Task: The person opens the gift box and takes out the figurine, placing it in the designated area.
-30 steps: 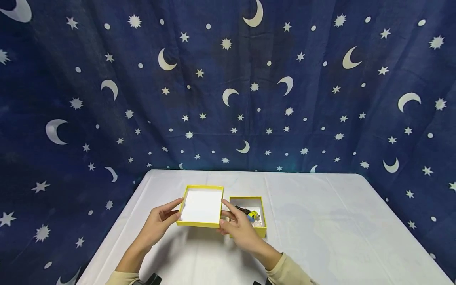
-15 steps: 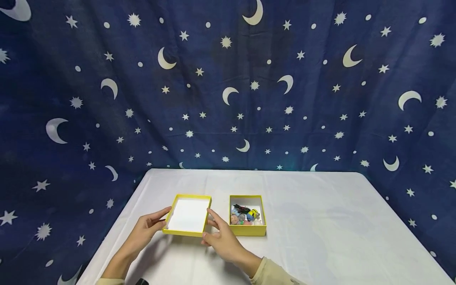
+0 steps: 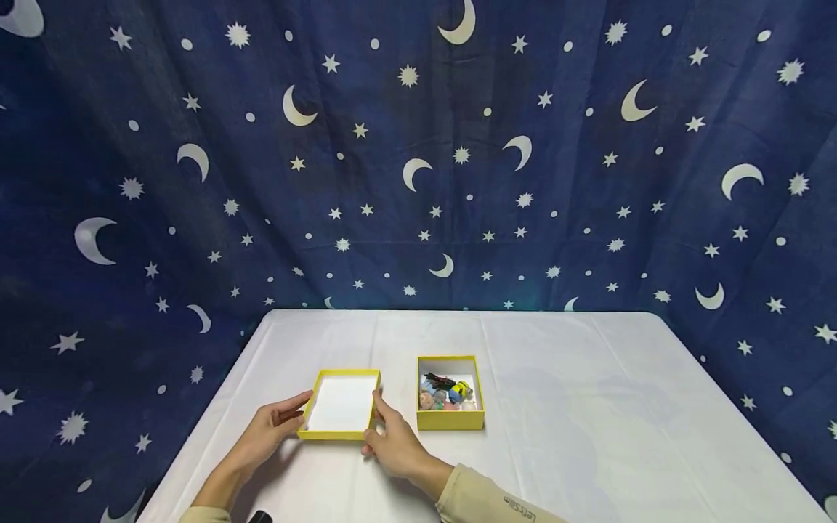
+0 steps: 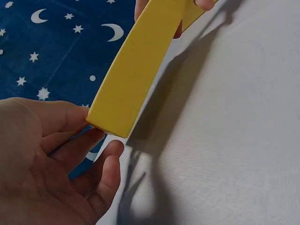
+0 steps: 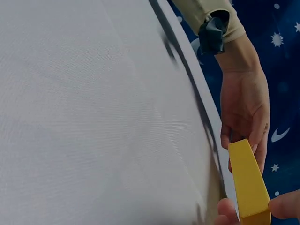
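A shallow yellow box lid (image 3: 340,403), its white inside facing up, is held low over the table between both hands. My left hand (image 3: 264,430) grips its left edge; in the left wrist view the fingers of the left hand (image 4: 61,154) meet a corner of the yellow lid wall (image 4: 136,70). On the opposite side, my right hand (image 3: 397,439) pinches the right edge between thumb and fingers. To the right stands the yellow box (image 3: 451,420), open at the top. Inside it lie a yellow and blue figure (image 3: 460,392), a dark bundle (image 3: 439,381) and several small soft-coloured items.
A white cloth covers the table (image 3: 575,407). Behind it hangs a dark blue curtain (image 3: 392,145) printed with moons and stars. A small black object (image 3: 260,516) shows at the bottom edge, near the left sleeve.
Both hands have carried the lid left, toward the person and lower, away from the box. The box's contents, partly covered by the right hand before, are now in full view.
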Motion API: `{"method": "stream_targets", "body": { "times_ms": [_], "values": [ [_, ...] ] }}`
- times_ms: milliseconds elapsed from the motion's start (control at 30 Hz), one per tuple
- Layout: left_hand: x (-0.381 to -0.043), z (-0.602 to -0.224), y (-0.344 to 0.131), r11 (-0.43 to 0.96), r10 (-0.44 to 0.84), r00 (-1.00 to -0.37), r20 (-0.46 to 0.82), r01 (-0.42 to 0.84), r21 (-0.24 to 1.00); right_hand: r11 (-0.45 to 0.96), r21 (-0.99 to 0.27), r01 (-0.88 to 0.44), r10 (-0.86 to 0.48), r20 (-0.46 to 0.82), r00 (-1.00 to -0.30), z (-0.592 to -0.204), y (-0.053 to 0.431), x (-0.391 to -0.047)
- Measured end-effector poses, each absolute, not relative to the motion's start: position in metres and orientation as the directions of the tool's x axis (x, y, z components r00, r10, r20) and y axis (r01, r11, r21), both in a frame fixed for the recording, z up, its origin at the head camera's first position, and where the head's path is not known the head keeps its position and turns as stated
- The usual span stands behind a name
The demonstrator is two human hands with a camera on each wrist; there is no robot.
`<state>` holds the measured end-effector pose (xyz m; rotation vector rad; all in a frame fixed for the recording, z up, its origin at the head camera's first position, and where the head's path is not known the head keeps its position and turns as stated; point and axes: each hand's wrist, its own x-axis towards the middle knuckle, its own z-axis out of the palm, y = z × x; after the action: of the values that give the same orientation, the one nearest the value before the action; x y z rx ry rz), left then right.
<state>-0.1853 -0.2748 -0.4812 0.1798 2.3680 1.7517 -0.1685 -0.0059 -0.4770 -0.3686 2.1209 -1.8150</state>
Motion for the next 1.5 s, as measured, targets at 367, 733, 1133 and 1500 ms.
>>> {"method": "stream_targets", "body": {
  "times_ms": [367, 733, 1133, 1500],
  "values": [
    [-0.192, -0.493, -0.263, 0.272, 0.158, -0.981, -0.115, -0.069, 0.960, 0.264, -0.964, -0.038, -0.353, -0.060, -0.934, -0.490, -0.004, -0.172],
    [-0.190, -0.493, -0.263, 0.356, 0.164, -0.976, -0.146, -0.080, 0.931, 0.354, -0.935, -0.016, -0.336, -0.111, -0.935, -0.488, -0.007, -0.173],
    [-0.190, -0.470, -0.267, 0.466, 0.111, -0.989, -0.094, -0.032, 0.884, 0.292, -0.951, -0.104, -0.464, -0.045, -0.885, -0.475, 0.018, -0.166],
    [-0.192, -0.433, -0.250, 0.451, 0.164, -0.980, 0.111, 0.175, 0.875, 0.198, -0.971, -0.138, -0.499, 0.021, -0.866, -0.450, 0.036, -0.170]
  ]
}}
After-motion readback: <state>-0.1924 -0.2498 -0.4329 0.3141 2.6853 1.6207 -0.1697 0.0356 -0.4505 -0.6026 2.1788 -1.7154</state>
